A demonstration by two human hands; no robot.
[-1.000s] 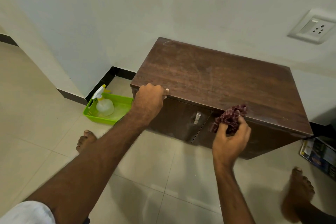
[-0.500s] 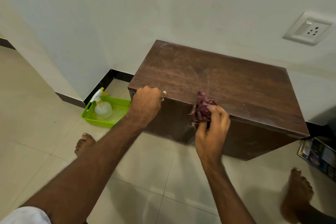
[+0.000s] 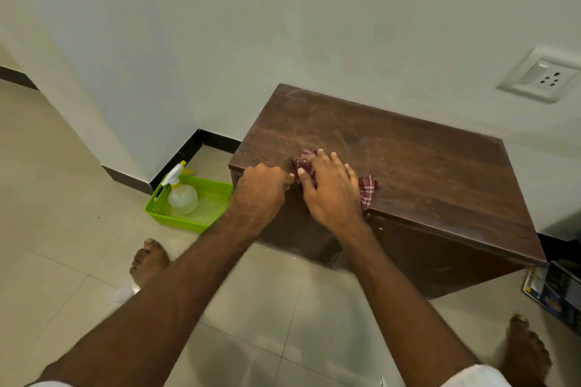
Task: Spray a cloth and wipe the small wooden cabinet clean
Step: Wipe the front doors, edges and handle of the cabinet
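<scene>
A small dark wooden cabinet (image 3: 408, 163) stands on the tiled floor against the white wall, its top streaked with faint smears. My right hand (image 3: 330, 188) lies flat on a maroon checked cloth (image 3: 367, 188), pressing it onto the cabinet top near the front left edge. My left hand (image 3: 261, 191) is closed over the front left edge of the cabinet top, right beside the right hand. A clear spray bottle (image 3: 180, 195) with a white and yellow trigger stands in a green plastic basket (image 3: 217, 191) on the floor to the cabinet's left.
My bare feet are on the tiles: the left foot (image 3: 147, 261) near the basket, the right foot (image 3: 525, 352) at the lower right. A printed box (image 3: 553, 292) lies on the floor by the cabinet's right side. A wall socket (image 3: 544, 75) is above the cabinet.
My right hand has carried the cloth from the cabinet's front edge up onto the top and to the left, ending flat beside my left hand. My left hand keeps its hold on the edge.
</scene>
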